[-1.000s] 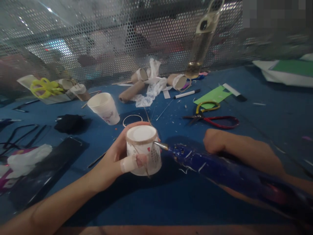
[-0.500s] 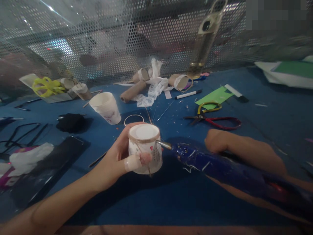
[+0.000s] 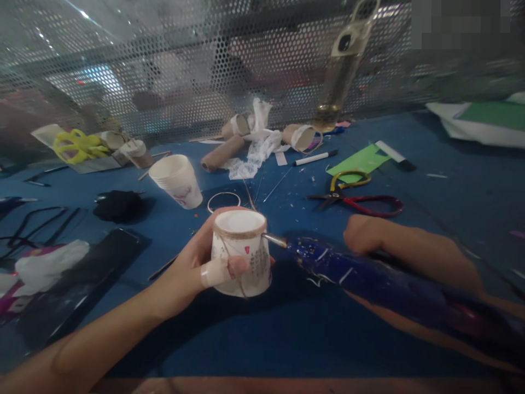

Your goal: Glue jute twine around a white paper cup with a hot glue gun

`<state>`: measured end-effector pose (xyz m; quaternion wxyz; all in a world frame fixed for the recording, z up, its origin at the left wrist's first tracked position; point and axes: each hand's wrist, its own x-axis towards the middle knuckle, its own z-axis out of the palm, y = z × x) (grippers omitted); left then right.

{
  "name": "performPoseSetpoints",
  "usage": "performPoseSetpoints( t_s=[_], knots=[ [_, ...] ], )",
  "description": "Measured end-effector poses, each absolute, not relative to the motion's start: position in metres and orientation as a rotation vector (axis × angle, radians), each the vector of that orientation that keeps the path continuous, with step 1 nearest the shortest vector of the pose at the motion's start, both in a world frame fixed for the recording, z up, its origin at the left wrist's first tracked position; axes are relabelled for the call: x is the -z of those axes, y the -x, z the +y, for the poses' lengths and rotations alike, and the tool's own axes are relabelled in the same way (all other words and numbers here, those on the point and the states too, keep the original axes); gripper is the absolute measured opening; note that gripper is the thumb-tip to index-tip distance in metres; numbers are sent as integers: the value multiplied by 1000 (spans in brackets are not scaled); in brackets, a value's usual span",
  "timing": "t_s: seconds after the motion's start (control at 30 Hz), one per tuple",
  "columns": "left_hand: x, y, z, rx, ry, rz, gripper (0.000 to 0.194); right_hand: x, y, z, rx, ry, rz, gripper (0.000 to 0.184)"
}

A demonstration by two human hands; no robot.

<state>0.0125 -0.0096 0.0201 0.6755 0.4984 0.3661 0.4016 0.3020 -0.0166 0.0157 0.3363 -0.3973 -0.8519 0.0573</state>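
Note:
My left hand (image 3: 209,260), its thumb wrapped in a bandage, is closed around a white paper cup (image 3: 256,273) with printed characters and a small red mark. Brown twine (image 3: 241,234) circles the cup near its upper end, and a loose strand runs down under my thumb. A blue hot glue gun (image 3: 353,273) is in my right hand (image 3: 369,238), whose fingers are partly hidden behind it. The gun's metal nozzle (image 3: 274,239) meets the cup's right side at the twine.
Stacked paper cups (image 3: 178,180) stand left of centre beside a thin ring (image 3: 223,202). Red-and-yellow-handled scissors (image 3: 336,196), a marker (image 3: 315,158) and green paper (image 3: 359,164) lie to the right. Cardboard tubes (image 3: 223,153) and white lace (image 3: 258,150) are behind. A perforated screen (image 3: 197,71) borders the back.
The cup has turned and tilted slightly in my left hand, so more of its printed text shows. The glue gun stays nearly in place, its nozzle still at the twine.

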Motion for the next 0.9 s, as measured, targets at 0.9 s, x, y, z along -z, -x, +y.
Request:
performPoseSetpoints(
  t_s=[0.9],
  knots=[
    [-7, -7, -4, -871, -1043, 546, 44, -17, -311, -11, -140, 911, -2301, 17]
  ],
)
